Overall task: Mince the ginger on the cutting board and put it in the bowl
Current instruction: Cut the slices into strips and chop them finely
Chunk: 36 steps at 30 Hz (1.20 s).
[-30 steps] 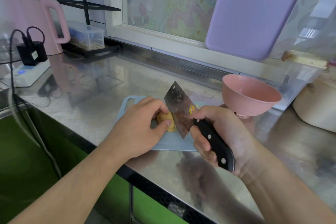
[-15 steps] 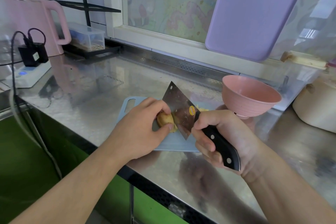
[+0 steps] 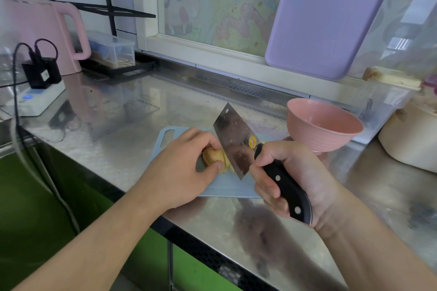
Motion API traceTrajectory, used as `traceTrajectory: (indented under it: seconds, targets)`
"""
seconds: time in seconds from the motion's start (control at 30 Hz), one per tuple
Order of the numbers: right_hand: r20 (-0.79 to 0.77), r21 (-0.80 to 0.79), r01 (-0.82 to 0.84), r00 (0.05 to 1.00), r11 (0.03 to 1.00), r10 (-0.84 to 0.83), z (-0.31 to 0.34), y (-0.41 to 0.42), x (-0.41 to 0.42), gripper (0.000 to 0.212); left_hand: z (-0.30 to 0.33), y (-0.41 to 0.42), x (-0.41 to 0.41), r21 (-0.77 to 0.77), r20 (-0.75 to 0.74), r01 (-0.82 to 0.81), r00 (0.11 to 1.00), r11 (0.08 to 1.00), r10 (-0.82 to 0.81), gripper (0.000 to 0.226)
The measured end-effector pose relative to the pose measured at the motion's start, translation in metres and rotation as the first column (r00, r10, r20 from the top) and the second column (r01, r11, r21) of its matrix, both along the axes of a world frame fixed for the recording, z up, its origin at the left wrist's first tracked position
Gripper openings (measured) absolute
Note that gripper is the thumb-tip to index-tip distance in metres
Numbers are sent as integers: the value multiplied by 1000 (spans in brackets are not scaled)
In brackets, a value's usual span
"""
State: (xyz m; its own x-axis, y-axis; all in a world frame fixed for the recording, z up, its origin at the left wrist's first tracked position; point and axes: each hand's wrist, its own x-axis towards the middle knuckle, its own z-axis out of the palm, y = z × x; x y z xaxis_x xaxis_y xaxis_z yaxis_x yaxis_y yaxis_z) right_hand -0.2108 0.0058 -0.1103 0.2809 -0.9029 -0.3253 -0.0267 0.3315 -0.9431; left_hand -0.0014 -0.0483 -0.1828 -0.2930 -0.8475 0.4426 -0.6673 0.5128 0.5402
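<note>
two hands: left hand (image 3: 182, 170) pinches ginger (image 3: 212, 157), right hand (image 3: 298, 179) grips cleaver (image 3: 234, 142).

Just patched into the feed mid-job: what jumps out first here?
The cleaver at centre, gripped by the right hand, its blade against the ginger that the left hand holds on the blue cutting board. Just right of the board stands the pink bowl, with no ginger visible in it.
</note>
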Motion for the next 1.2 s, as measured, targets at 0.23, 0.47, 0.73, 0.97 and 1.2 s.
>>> traceTrajectory:
  seconds: [0.23, 0.47, 0.73, 0.97, 1.2]
  targets:
    - [-74, 47, -22, 997, 999, 25, -6, -2, 0, 38, 0, 0, 0, 7, -3, -2, 1000, 1000, 2, 23]
    - [17, -13, -38, 999, 999, 38, -5, -3, -3, 24, 0, 1, 0, 4, -10, -2, 1000, 1000, 2, 23]
    - [-25, 2, -11, 1000, 1000, 11, -8, -5, -3, 33, 2, 4, 0, 20, -10, -1, 1000, 1000, 1, 23]
    - [6, -23, 14, 1000, 1000, -14, -5, -3, -4, 28, 2, 5, 1, 24, -6, 20, 1000, 1000, -20, 21]
    - [36, -51, 25, 999, 998, -23, -4, -3, -5, 29, 4, 5, 0, 5, -10, 23, 1000, 1000, -23, 19]
